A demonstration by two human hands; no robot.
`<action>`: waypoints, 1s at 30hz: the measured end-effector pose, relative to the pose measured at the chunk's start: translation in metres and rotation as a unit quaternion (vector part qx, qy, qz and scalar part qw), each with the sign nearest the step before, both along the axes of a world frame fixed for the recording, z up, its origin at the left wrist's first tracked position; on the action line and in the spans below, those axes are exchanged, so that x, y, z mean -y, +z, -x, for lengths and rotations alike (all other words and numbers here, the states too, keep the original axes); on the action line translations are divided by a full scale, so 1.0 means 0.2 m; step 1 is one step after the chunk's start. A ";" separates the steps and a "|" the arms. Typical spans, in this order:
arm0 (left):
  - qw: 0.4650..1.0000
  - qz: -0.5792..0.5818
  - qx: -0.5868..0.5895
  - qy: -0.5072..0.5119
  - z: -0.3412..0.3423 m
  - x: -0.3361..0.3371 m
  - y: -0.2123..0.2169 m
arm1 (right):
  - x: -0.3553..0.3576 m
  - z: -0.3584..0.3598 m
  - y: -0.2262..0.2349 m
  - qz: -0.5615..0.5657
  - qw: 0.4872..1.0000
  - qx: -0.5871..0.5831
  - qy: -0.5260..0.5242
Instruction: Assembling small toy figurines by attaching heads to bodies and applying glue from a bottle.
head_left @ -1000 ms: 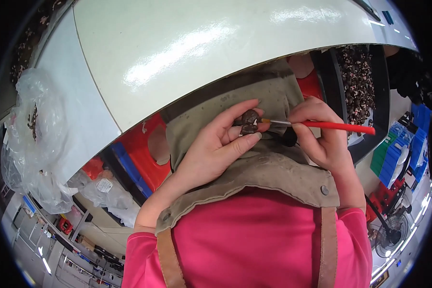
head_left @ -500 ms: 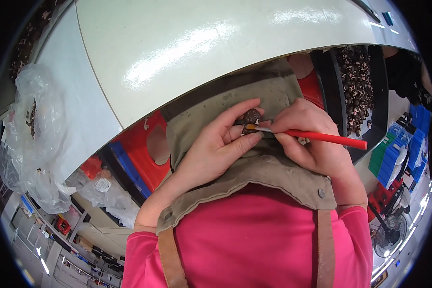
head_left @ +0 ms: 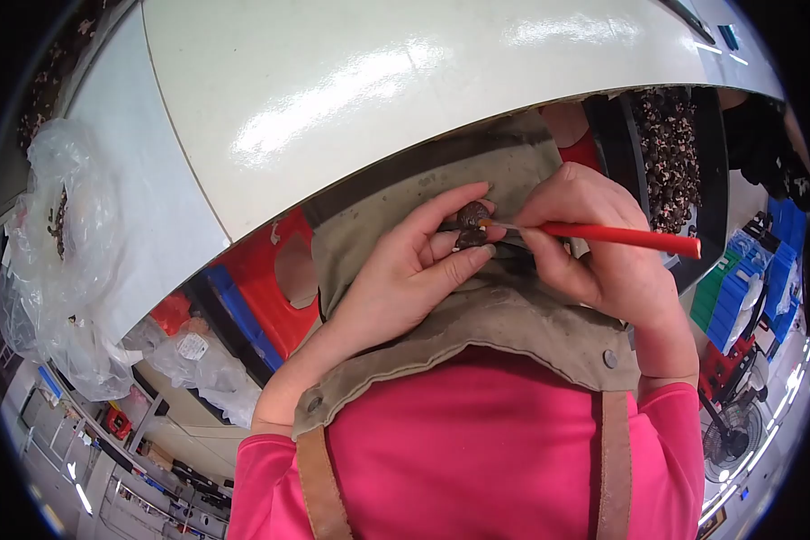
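Between the thumb and fingers of my left hand [head_left: 420, 264] is a small dark brown figurine [head_left: 472, 227] with a rounded top and a few pale spots. My right hand [head_left: 594, 238] pinches a red-handled paintbrush [head_left: 625, 237] near its metal collar. The brush tip meets, or nearly meets, the figurine's upper right side. Both hands are above the olive apron [head_left: 405, 211] on my lap. My left fingers cover part of the figurine.
A white table [head_left: 333, 81] spans the far side. Clear plastic bags [head_left: 67, 270] lie at the left. On the right, a dark tray [head_left: 711, 171] holds many small brown and pink pieces [head_left: 670, 162]. Blue bins [head_left: 738, 292] and a fan [head_left: 733, 436] stand farther right.
My right hand has shifted slightly right, and the brush tip has moved up from the figurine's middle to its rounded top part. My left hand stays nearly still with the figurine.
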State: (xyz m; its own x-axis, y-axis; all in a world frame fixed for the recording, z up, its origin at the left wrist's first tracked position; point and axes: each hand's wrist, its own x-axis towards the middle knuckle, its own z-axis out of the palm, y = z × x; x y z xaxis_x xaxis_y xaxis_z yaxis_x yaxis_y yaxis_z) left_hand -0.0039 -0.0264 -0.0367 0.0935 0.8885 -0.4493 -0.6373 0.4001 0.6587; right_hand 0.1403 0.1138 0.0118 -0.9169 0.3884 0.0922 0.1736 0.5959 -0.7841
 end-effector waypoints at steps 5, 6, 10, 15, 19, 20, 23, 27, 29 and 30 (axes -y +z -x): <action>1.000 0.002 0.018 -0.002 0.00 -0.01 -0.01 | -0.02 -0.01 -0.01 -0.045 0.998 0.051 0.014; 1.000 -0.002 0.011 -0.001 0.00 -0.01 0.00 | -0.02 -0.02 -0.02 -0.006 0.999 0.039 -0.010; 1.000 -0.009 0.007 0.002 0.00 -0.01 0.00 | 0.00 0.02 0.04 0.018 1.000 -0.013 -0.012; 1.000 0.004 0.006 0.014 0.00 -0.01 0.00 | -0.01 0.00 0.00 -0.071 0.996 0.053 0.007; 1.000 0.006 0.005 0.016 0.00 -0.01 0.01 | 0.02 0.02 0.03 0.009 1.000 0.007 -0.021; 1.000 0.005 0.006 0.015 0.00 -0.01 0.01 | 0.03 0.02 0.01 0.013 1.000 0.008 -0.009; 1.000 0.007 0.007 0.005 0.01 -0.01 0.00 | 0.00 0.02 0.00 -0.001 0.999 0.036 0.015; 1.000 -0.003 0.002 0.005 0.01 -0.01 0.00 | 0.01 0.02 0.02 0.002 1.000 0.022 -0.021; 1.000 -0.011 -0.001 0.000 0.01 -0.02 -0.01 | 0.02 0.04 0.01 0.028 0.999 -0.018 -0.008; 1.000 -0.004 0.007 -0.007 0.00 -0.02 -0.02 | 0.01 0.03 -0.01 0.006 1.000 -0.014 0.019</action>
State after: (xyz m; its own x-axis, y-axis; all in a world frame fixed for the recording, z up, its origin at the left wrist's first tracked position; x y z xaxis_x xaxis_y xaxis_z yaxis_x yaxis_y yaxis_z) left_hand -0.0045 -0.0233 -0.0401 0.1114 0.8909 -0.4403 -0.6404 0.4032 0.6538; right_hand 0.1341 0.1120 0.0092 -0.9280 0.3548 0.1137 0.1289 0.5921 -0.7955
